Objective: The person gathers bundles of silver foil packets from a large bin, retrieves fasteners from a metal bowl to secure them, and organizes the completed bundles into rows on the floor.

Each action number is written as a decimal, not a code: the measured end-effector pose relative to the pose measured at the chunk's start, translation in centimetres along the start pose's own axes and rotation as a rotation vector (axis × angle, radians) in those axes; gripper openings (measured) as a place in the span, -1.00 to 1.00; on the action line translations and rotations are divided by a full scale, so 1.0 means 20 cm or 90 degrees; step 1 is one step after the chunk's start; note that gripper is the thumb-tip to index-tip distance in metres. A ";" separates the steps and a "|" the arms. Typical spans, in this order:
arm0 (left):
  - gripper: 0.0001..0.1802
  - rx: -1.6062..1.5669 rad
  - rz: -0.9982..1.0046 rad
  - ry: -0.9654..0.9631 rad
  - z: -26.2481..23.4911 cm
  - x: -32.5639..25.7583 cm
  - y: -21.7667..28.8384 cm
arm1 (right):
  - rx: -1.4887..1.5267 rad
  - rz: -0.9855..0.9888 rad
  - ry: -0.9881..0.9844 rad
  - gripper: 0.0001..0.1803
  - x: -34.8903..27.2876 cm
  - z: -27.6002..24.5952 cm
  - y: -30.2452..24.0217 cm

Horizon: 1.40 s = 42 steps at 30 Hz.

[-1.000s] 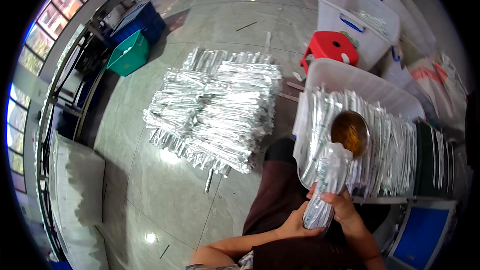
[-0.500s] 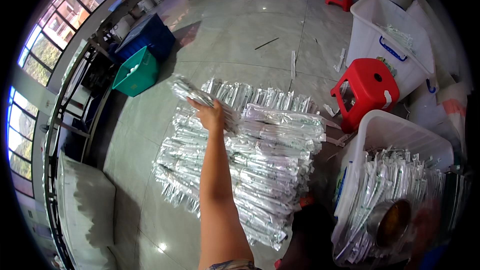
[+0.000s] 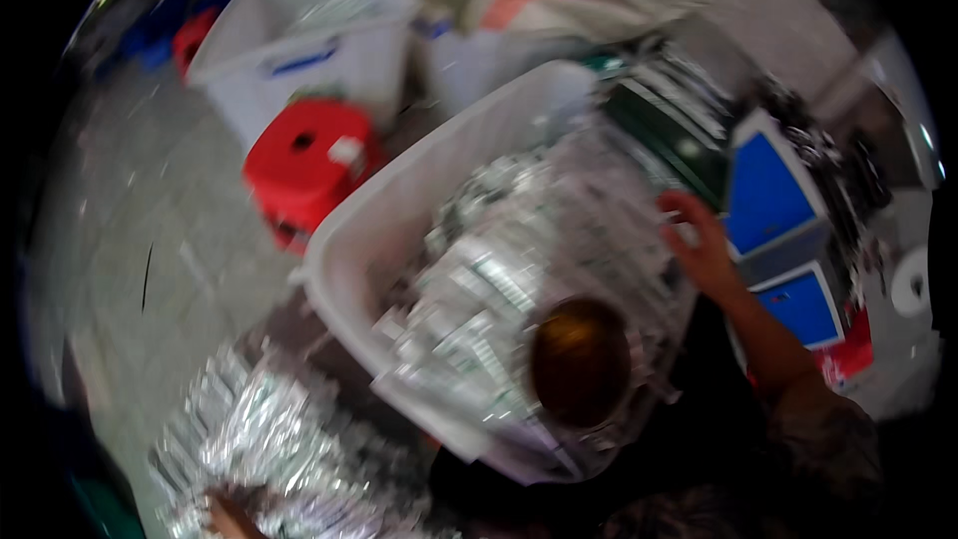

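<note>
Silvery, long plastic-wrapped packets [image 3: 519, 250] fill a white plastic bin [image 3: 344, 250] in front of me. A metal bowl [image 3: 581, 361] with a brownish-orange inside sits on top of them. Over the bin's right side, my right hand [image 3: 704, 250] is raised with curved fingers apart; blur hides whether it touches a packet. A stack of similar silvery packets [image 3: 289, 429] lies on the floor at the lower left. My left hand [image 3: 232, 517] is at that stack, cut off by the lower edge, its fingers hidden or smeared.
A red stool [image 3: 309, 160] stands behind the bin's left side, with another white bin [image 3: 289, 65] beyond it. Woven sacks [image 3: 589, 0] lie at the back. To the right are a dark green box [image 3: 664, 145] and blue-fronted drawers [image 3: 768, 190].
My view has swung right, from the floor stack to the bin. My right hand has come into clear view above the bin. My left hand, earlier holding a packet bundle, is now at the lower edge.
</note>
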State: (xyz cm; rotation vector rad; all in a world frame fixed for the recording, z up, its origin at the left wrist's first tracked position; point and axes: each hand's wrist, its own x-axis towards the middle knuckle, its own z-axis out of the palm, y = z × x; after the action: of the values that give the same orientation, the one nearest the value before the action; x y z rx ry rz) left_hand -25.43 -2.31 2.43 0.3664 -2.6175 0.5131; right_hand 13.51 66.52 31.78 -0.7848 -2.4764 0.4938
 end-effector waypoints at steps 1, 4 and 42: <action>-0.64 -0.047 0.036 0.105 -0.14 -0.15 0.24 | -0.043 0.054 0.012 -0.56 -0.08 -0.10 0.20; -0.45 -0.202 0.069 0.194 -1.04 -0.68 0.43 | -0.104 0.071 0.023 -0.45 -0.25 -0.20 0.58; -0.62 -0.670 0.354 -0.238 -2.28 -1.86 0.52 | -0.162 0.321 -0.326 -0.27 0.21 0.13 1.11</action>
State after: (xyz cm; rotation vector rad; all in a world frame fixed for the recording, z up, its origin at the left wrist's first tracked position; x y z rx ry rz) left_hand 20.44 32.01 19.83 -0.6660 -2.8766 -0.8677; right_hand 18.78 85.66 20.67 -1.5747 -2.8312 0.6214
